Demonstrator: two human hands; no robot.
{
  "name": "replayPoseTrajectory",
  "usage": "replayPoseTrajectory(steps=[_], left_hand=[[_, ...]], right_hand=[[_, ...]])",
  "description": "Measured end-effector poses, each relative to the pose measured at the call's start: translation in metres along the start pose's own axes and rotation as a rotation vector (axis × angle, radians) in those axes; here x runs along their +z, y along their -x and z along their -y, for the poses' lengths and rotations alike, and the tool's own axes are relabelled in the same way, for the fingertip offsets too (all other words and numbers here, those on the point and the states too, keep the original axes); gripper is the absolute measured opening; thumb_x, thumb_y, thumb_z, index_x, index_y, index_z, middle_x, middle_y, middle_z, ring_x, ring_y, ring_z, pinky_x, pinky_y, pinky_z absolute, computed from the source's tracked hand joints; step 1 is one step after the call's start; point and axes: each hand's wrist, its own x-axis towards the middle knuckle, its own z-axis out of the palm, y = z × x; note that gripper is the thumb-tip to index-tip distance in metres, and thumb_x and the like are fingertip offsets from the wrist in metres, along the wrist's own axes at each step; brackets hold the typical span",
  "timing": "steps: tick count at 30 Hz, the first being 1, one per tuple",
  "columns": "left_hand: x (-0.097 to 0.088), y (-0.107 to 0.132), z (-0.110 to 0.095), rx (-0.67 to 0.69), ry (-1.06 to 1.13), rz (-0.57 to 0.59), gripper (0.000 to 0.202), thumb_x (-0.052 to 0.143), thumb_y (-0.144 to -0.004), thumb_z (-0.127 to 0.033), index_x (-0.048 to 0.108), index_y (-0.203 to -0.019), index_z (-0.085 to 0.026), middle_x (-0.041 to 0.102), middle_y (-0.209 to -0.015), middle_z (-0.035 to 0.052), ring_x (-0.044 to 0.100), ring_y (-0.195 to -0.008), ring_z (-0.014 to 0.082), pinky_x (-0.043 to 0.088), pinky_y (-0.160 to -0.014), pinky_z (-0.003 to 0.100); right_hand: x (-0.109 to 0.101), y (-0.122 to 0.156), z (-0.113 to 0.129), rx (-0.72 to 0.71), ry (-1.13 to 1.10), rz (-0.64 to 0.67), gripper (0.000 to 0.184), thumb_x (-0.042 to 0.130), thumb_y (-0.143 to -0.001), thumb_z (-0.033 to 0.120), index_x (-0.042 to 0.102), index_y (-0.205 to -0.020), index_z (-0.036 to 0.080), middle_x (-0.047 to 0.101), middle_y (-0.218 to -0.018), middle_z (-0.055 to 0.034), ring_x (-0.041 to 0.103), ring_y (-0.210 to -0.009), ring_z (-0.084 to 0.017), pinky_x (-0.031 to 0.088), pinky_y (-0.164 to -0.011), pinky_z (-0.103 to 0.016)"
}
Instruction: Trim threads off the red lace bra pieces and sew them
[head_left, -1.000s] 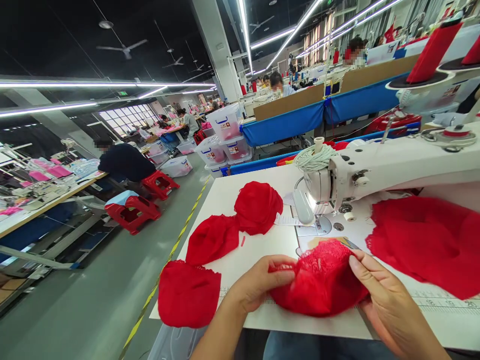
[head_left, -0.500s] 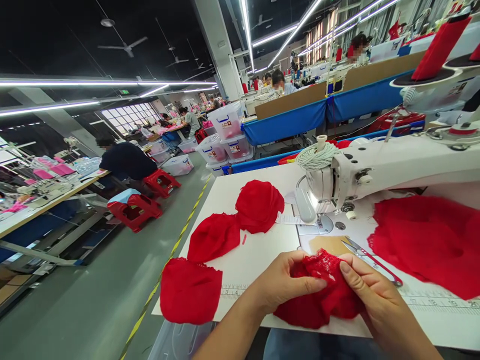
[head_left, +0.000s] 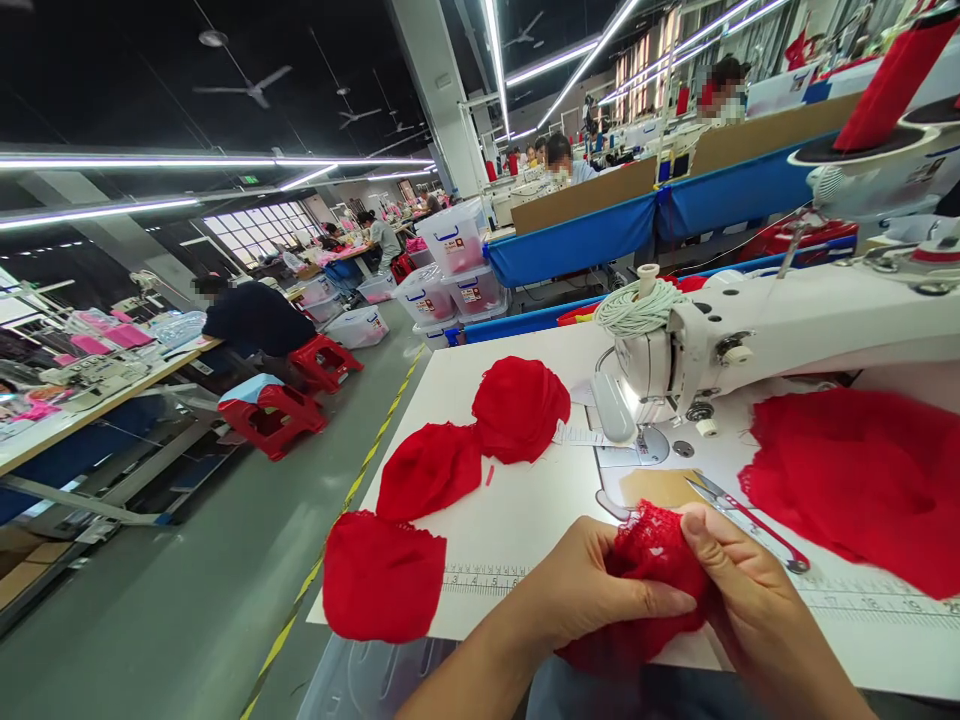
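Between my two hands is a red lace-edged fabric piece (head_left: 651, 540), bunched up above the front edge of the table. My left hand (head_left: 600, 590) grips its left side, thumb laid across the front. My right hand (head_left: 739, 570) pinches the upper right part between thumb and fingers. The lower part of the cloth hangs partly hidden behind my hands. Just beyond my right hand lie red-handled scissors (head_left: 765, 530), close to a tan card (head_left: 652, 486). The white sewing machine (head_left: 750, 335) stands behind, its needle area above the metal plate.
Three red fabric piles (head_left: 385, 577) lie along the table's left side. A larger red fabric heap (head_left: 855, 480) rests at right. A printed ruler scale (head_left: 480, 580) runs along the front. Plastic bins (head_left: 454, 240), red stools (head_left: 271, 415) and co-workers are beyond.
My left thumb has slid right and lower across the cloth, and my hands are closer together. The fabric is more gathered, with less of it showing below. The view has shifted slightly.
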Motion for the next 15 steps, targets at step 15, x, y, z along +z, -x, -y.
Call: replayPoseTrajectory(steps=[15], left_hand=[[-0.0003, -0.0006, 0.0032, 0.017, -0.019, 0.021, 0.037, 0.083, -0.064, -0.043, 0.069, -0.077, -0.011, 0.060, -0.068, 0.0003, 0.050, -0.060, 0.0096, 0.038, -0.059, 0.022]], right_hand=[[0.0004, 0.0004, 0.0052, 0.022, -0.030, 0.058, 0.028, 0.081, -0.072, 0.042, 0.068, -0.067, 0.019, 0.067, -0.063, -0.0004, 0.056, -0.052, -0.012, 0.050, -0.051, -0.023]])
